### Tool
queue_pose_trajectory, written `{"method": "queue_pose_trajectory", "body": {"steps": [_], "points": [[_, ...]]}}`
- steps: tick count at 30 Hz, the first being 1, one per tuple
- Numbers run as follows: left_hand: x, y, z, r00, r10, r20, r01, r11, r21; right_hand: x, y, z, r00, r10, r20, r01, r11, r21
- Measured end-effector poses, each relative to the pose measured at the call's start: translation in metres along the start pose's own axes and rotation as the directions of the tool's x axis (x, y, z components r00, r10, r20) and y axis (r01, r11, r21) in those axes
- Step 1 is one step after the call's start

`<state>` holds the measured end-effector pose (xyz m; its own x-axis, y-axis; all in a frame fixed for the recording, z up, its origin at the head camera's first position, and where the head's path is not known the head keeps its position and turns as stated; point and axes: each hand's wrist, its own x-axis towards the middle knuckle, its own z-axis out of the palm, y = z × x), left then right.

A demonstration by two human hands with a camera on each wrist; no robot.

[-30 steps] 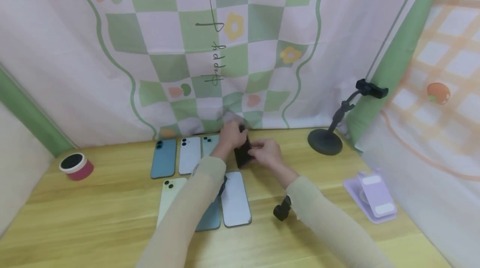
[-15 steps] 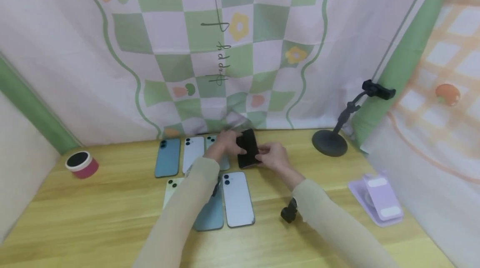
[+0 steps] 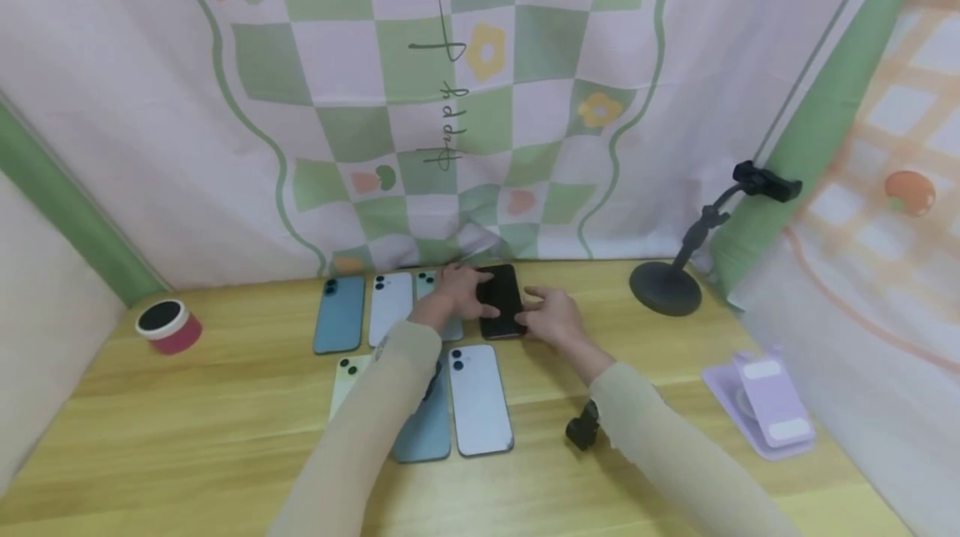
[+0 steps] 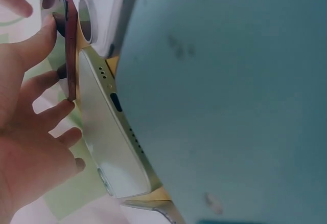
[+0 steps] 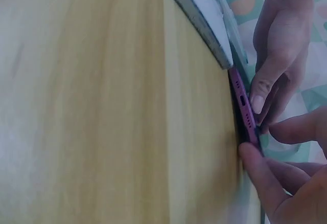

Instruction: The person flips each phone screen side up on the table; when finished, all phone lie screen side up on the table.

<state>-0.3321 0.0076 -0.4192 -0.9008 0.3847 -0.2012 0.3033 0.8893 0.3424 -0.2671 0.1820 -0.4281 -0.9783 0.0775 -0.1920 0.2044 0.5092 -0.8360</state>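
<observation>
A smartphone (image 3: 506,287) lies screen up at the back of the table, its screen dark and its edge (image 5: 241,99) pink-purple. My left hand (image 3: 454,293) rests on its left side, thumb and fingers spread over the dark glass. At the phone's right edge is my right hand (image 3: 557,317), with thumb and forefinger apart; in the right wrist view the thumb (image 5: 254,157) touches the phone's corner. A mint-green phone (image 3: 426,282) sits to the left, partly under my left hand. Below it, a white phone (image 3: 481,399) lies back up.
More phones lie in two rows: blue (image 3: 339,313) and white (image 3: 391,309) behind, pale yellow (image 3: 347,372) and blue (image 3: 423,430) in front, partly hidden by my left sleeve. A black stand (image 3: 666,287), a lilac folding stand (image 3: 772,408) and a pink jar (image 3: 176,335) surround them.
The dark-screened phone has gone from tilted up in both hands to lying flat beside the mint-green one. My fingers have spread and loosened around it. The head view has shifted slightly.
</observation>
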Motion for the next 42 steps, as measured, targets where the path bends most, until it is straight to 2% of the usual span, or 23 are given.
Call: {"method": "queue_pose_trajectory", "body": {"steps": [8, 17, 21, 23, 26, 31, 33, 36, 39, 42], "points": [[-0.002, -0.004, 0.003, 1.0, -0.016, 0.011, 0.016, 1.0, 0.004, -0.001, -0.003, 0.002, 1.0, -0.021, 0.0, 0.021, 0.989, -0.146], [-0.006, -0.009, -0.002, 0.999, -0.011, 0.045, 0.01, 1.0, 0.01, 0.002, -0.007, 0.003, 0.998, -0.068, 0.015, 0.07, 0.971, -0.229], [-0.005, -0.017, -0.007, 1.0, 0.015, 0.014, -0.015, 1.0, 0.026, 0.002, -0.014, 0.004, 0.993, -0.119, 0.012, 0.118, 0.955, -0.272], [-0.004, -0.023, -0.01, 1.0, 0.024, -0.01, -0.024, 0.999, 0.043, 0.001, -0.019, 0.006, 0.985, -0.172, 0.015, 0.169, 0.94, -0.295], [-0.006, -0.033, -0.016, 1.0, 0.017, -0.026, -0.016, 0.998, 0.053, 0.001, -0.025, 0.013, 0.961, -0.272, 0.051, 0.273, 0.906, -0.322], [-0.014, -0.051, -0.028, 0.999, -0.03, 0.018, 0.03, 0.999, -0.017, 0.0, -0.036, 0.028, 0.909, -0.383, 0.163, 0.417, 0.847, -0.331], [-0.018, -0.057, -0.034, 0.997, -0.063, 0.05, 0.065, 0.996, -0.057, 0.0, -0.04, 0.033, 0.89, -0.399, 0.22, 0.453, 0.825, -0.337], [-0.024, -0.064, -0.04, 0.993, -0.095, 0.077, 0.099, 0.994, -0.048, -0.001, -0.046, 0.04, 0.856, -0.415, 0.308, 0.509, 0.778, -0.369], [-0.026, -0.069, -0.042, 0.991, -0.099, 0.087, 0.099, 0.995, 0.012, -0.002, -0.052, 0.046, 0.819, -0.41, 0.401, 0.557, 0.732, -0.391], [-0.027, -0.073, -0.041, 0.991, -0.101, 0.086, 0.101, 0.995, 0.006, -0.002, -0.056, 0.053, 0.793, -0.392, 0.466, 0.584, 0.706, -0.401]]}}
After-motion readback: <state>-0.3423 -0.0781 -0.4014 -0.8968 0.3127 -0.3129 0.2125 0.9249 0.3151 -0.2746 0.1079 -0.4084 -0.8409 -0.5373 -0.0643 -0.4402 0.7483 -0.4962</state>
